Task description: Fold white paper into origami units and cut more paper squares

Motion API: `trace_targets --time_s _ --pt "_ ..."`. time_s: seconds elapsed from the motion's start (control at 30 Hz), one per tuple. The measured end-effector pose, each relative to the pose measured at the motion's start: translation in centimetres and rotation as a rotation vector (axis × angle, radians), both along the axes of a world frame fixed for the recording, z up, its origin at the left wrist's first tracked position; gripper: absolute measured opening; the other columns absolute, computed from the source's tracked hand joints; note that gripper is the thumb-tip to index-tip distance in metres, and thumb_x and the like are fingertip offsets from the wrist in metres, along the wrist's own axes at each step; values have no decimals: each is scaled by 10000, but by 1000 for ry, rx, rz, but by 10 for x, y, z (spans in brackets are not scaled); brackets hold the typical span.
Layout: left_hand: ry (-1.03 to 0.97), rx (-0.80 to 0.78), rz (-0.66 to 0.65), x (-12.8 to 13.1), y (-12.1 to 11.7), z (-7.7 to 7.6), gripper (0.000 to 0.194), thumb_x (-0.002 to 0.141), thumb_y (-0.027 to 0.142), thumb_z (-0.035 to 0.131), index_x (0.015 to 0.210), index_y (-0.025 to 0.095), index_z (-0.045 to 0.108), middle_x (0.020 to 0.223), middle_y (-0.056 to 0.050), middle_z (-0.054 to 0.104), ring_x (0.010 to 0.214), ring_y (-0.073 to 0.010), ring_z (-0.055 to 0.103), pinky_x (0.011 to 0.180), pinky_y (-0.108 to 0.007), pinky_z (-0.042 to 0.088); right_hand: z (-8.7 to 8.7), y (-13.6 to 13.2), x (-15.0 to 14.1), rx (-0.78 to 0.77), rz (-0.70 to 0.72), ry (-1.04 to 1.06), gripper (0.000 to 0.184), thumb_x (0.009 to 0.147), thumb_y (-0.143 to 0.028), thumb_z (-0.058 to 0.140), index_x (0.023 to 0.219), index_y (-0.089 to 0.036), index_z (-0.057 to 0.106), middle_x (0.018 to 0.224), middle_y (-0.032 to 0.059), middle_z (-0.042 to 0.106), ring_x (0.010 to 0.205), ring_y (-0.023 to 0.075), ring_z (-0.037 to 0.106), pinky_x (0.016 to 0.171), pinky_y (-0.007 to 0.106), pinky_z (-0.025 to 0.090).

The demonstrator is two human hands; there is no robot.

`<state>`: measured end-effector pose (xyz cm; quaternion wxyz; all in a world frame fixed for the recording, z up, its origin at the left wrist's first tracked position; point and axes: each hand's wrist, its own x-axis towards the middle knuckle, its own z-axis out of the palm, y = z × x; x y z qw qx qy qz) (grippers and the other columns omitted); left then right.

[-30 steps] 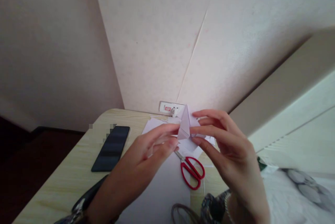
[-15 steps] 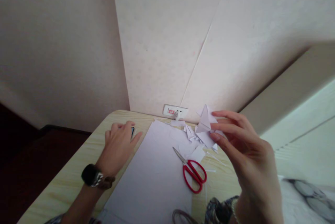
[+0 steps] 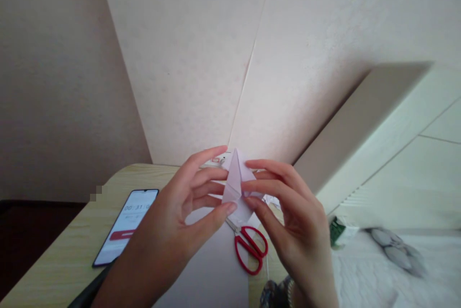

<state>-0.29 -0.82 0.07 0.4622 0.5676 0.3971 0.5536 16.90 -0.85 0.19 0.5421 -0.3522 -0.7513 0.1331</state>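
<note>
A small folded white paper piece (image 3: 236, 178), pointed at the top, is held up above the table between both hands. My left hand (image 3: 180, 221) pinches its left edge with thumb and fingers. My right hand (image 3: 288, 217) pinches its right edge. Below them lies a white paper sheet (image 3: 216, 265) on the light wooden table (image 3: 54, 255). Red-handled scissors (image 3: 250, 248) rest on the sheet's right edge, just under my right hand.
A phone (image 3: 126, 226) with a lit screen showing a timer lies on the table at the left. A wall socket (image 3: 216, 160) peeks out behind my fingers. A white bed frame (image 3: 389, 154) and bedding (image 3: 382, 269) stand at the right.
My left hand has left the phone and come back to the folded paper, so both hands hold it again. The phone screen is now lit. The view has shifted.
</note>
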Motion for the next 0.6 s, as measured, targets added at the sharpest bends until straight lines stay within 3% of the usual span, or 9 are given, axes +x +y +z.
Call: trace_targets --time_s 0.13,0.33,0.47,0.6 --pt "92 107 64 0 1 -2 500 835 240 743 1254 475 606 1031 102 767 897 -105 761 779 -133 603 2 -1 -2 65 -78 -82 171 927 -80 611 992 -194 721 1183 24 684 1078 79 665 958 130 491" --pt "271 246 98 0 0 2 279 899 198 637 1050 415 729 1005 109 773 908 -73 746 815 -73 553 0 -2 0 80 -70 -72 247 933 -42 542 1067 -205 670 1207 11 682 1141 88 639 998 163 479" --pt "277 222 88 -3 1 -2 242 921 216 607 1044 392 718 1005 91 756 887 -77 736 807 -84 557 -2 -1 2 79 -27 -9 361 927 12 469 1129 -231 643 1266 4 654 1200 112 608 983 211 499" --pt "183 151 30 -3 0 -1 190 905 229 617 1030 347 697 1054 55 742 886 -113 732 760 -131 588 0 -2 5 61 -25 -47 369 888 45 462 997 -224 691 1296 -5 630 997 81 667 841 182 531"
